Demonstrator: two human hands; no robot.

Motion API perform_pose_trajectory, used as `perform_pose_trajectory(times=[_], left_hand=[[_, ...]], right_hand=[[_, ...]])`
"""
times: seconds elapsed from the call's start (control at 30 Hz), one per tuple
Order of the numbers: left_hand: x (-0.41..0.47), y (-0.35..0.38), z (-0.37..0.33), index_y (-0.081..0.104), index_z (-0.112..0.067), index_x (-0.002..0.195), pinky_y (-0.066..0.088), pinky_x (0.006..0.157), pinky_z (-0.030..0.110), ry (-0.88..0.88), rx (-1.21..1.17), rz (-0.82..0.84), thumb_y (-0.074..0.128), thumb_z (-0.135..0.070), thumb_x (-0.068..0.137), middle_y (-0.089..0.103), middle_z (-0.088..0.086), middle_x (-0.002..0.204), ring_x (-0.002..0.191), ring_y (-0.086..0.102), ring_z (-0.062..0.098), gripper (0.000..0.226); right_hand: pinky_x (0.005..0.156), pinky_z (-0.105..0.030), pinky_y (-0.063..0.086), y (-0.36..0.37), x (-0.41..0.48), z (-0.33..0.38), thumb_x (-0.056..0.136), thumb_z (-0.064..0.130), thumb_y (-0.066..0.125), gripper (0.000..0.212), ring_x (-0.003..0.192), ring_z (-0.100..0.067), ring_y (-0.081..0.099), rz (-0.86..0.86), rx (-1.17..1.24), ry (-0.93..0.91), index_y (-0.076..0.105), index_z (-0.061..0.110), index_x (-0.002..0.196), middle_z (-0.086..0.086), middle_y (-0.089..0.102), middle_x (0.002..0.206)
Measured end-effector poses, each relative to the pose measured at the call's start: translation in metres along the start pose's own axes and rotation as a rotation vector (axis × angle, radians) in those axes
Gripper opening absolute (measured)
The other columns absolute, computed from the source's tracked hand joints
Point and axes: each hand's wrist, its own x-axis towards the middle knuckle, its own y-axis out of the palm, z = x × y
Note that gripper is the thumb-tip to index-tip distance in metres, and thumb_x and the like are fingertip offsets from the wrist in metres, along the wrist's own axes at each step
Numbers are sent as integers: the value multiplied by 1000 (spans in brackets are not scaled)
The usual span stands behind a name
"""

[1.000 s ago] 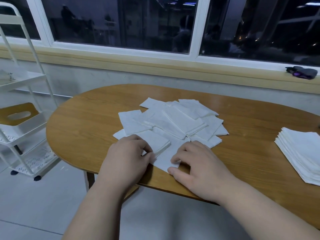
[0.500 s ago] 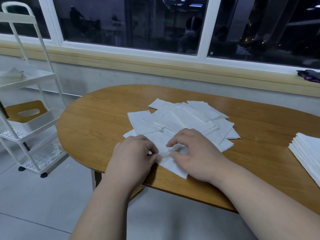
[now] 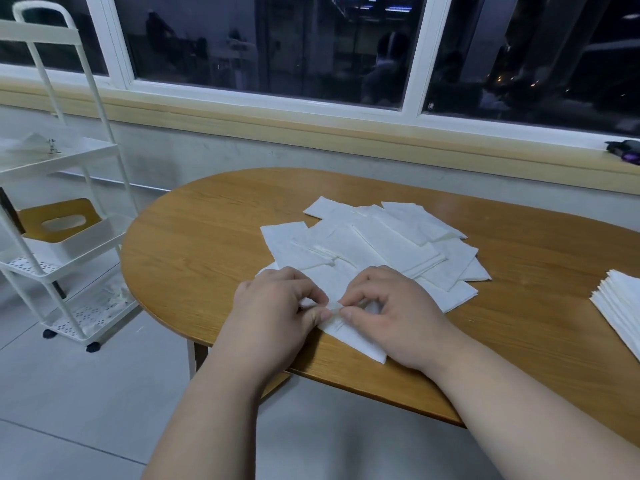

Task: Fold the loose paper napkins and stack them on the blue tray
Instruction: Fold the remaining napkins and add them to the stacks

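Napkin: we see a white, thin, faintly embossed napkin [image 3: 349, 336], with a small ridge pinched up in it between the two hands.
Where: it lies flat at the near edge of the wooden surface [image 3: 207, 237], one corner pointing towards us, its far part touching the pile [image 3: 381, 244].
Pile: loose white napkins, overlapping at odd angles, mid-surface just beyond the hands.
Stack: a neater stack [image 3: 620, 306] of napkins sits well apart at the right edge of the view.
Left hand [image 3: 273, 306]: palm down, fingers curled; we read its grip as narrow, thumb and forefinger holding the raised ridge.
Right hand [image 3: 391, 313]: palm down, knuckles arched, heel on the napkin; its grip is narrow too, nipping the same ridge, fingertips nearly meeting the left's.
Around: a white cart [image 3: 114, 161] with a tissue box [image 3: 59, 223] stands at left; a dark object [image 3: 623, 152] rests on the sill.
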Motion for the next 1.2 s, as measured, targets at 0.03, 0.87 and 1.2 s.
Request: perform_pose_trajectory(times=[0.03,0.87,1.2], left_hand=[[0,0,0,63,-44,79,35,97,35,0,17,12,71,-43,85,59,-25,98,104,46,-2,11],[1,-4,-6,57,-41,126,21,105,30,-73,-2,-163,54,-37,97,52,-28,118,125,42,2,30],[-11,1,-66,69,-28,84,51,71,35,-120,-560,-14,59,-30,93,71,-6,81,77,65,13,13]], right_hand=[[84,-12,37,-1,-1,0,87,32,73,6,102,3,52,6,2,4,73,36,83,23,61,92],[72,-11,44,-37,-11,23,90,16,69,20,84,-4,62,-367,371,3,72,31,76,16,70,88],[66,-36,50,-89,-74,11,96,21,58,13,72,-21,64,-543,504,188,67,12,97,-15,70,85]])
